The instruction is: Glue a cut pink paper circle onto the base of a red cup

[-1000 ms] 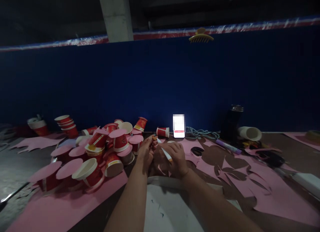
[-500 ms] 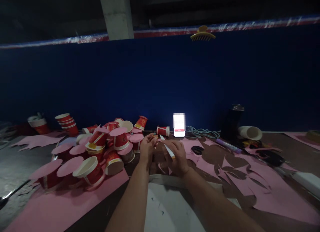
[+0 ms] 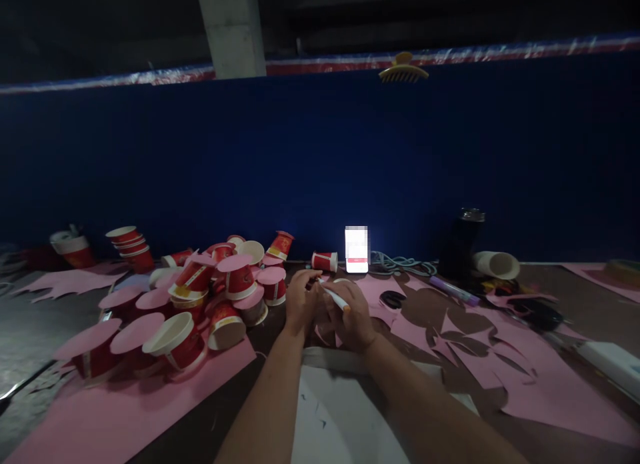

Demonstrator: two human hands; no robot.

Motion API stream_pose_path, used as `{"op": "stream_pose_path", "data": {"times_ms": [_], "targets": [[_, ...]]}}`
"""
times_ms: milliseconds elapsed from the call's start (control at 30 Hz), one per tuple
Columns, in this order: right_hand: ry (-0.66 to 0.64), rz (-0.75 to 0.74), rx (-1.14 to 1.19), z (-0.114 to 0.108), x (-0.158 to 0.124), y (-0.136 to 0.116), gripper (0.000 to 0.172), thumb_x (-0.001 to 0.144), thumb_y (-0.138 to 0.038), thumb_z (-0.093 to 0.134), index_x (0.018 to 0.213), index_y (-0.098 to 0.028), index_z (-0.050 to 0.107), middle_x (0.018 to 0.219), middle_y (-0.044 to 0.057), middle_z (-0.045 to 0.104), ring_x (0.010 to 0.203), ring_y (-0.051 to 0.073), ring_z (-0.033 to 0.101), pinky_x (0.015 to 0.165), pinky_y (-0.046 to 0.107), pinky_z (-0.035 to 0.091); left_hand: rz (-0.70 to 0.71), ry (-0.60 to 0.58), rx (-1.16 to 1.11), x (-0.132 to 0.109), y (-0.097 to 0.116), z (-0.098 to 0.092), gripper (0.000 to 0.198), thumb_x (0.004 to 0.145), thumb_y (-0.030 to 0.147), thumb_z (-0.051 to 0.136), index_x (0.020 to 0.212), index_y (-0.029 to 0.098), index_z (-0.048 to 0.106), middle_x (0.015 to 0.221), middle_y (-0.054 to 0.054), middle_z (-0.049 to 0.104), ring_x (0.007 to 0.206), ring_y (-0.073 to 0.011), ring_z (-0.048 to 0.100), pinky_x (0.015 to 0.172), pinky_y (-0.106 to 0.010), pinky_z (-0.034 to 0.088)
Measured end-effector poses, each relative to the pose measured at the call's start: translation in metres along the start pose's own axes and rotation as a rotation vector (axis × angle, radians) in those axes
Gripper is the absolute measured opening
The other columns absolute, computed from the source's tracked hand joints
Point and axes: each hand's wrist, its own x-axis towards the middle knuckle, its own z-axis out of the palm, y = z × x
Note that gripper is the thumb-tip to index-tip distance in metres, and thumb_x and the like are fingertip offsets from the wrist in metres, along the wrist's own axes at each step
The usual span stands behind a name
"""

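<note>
My right hand (image 3: 353, 314) is closed round a white pen (image 3: 334, 296) with an orange end, its tip pointing up and left toward my left hand. My left hand (image 3: 300, 297) has its fingers pinched together at the pen's tip; what it pinches is too small to make out. Both hands rest close together over pink paper scraps (image 3: 327, 331) on the dark table, just right of a heap of red paper cups (image 3: 215, 297), several of them capped with pink paper discs.
A lit phone (image 3: 356, 249) stands against the blue partition (image 3: 320, 164). Cut pink sheets (image 3: 480, 357) spread to the right, with black scissors (image 3: 393, 299), a purple marker (image 3: 453, 291), a dark flask (image 3: 463, 244) and a tipped cup (image 3: 497, 265). White paper (image 3: 340, 417) lies near me.
My left hand's fingers have come in and pinched at the pen's tip. The pen has tilted lower, and both hands have drawn closer together.
</note>
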Motion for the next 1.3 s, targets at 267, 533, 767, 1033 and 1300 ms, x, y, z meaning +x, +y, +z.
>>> {"op": "stream_pose_path", "data": {"times_ms": [267, 533, 767, 1033, 1300], "targets": [[0.067, 0.184, 0.019, 0.001, 0.001, 0.011, 0.019, 0.089, -0.028, 0.047, 0.100, -0.021, 0.061, 0.095, 0.007, 0.066, 0.091, 0.021, 0.059, 0.083, 0.037, 0.045, 0.222, -0.120, 0.264, -0.004, 0.013, -0.002, 0.022, 0.086, 0.030, 0.048, 0.094, 0.020, 0.067, 0.098, -0.007, 0.065, 0.095, -0.0205, 0.054, 0.087, -0.033, 0.040], [0.068, 0.172, 0.000, 0.000, 0.004, 0.015, 0.016, 0.088, -0.028, 0.051, 0.095, -0.022, 0.063, 0.089, 0.005, 0.066, 0.086, 0.018, 0.061, 0.080, 0.033, 0.047, 0.267, -0.127, 0.307, -0.006, 0.011, -0.003, 0.019, 0.087, 0.028, 0.046, 0.087, 0.019, 0.063, 0.090, -0.007, 0.064, 0.086, -0.0198, 0.053, 0.080, -0.032, 0.040], [0.071, 0.148, -0.020, 0.005, 0.000, 0.014, 0.015, 0.088, -0.028, 0.050, 0.094, -0.022, 0.063, 0.089, 0.006, 0.066, 0.086, 0.019, 0.061, 0.080, 0.034, 0.048, 0.266, -0.140, 0.327, -0.009, 0.009, -0.002, 0.022, 0.088, 0.029, 0.043, 0.085, 0.019, 0.062, 0.088, -0.008, 0.063, 0.084, -0.0200, 0.052, 0.079, -0.032, 0.039], [0.026, 0.143, -0.019, 0.000, 0.002, 0.012, 0.019, 0.088, -0.028, 0.049, 0.098, -0.022, 0.064, 0.093, 0.006, 0.067, 0.089, 0.020, 0.061, 0.083, 0.035, 0.046, 0.288, -0.103, 0.353, -0.008, 0.011, -0.002, 0.022, 0.089, 0.031, 0.043, 0.087, 0.019, 0.061, 0.090, -0.007, 0.062, 0.087, -0.0199, 0.053, 0.082, -0.032, 0.039], [-0.093, 0.309, 0.050, -0.015, 0.026, 0.020, 0.051, 0.080, -0.040, 0.059, 0.127, -0.022, 0.052, 0.090, 0.005, 0.068, 0.066, 0.016, 0.058, 0.065, 0.030, 0.048, 0.064, -0.149, 0.615, -0.005, -0.002, 0.002, 0.020, 0.084, 0.024, 0.048, 0.094, 0.019, 0.065, 0.094, -0.010, 0.063, 0.092, -0.0233, 0.055, 0.083, -0.034, 0.039]]}}
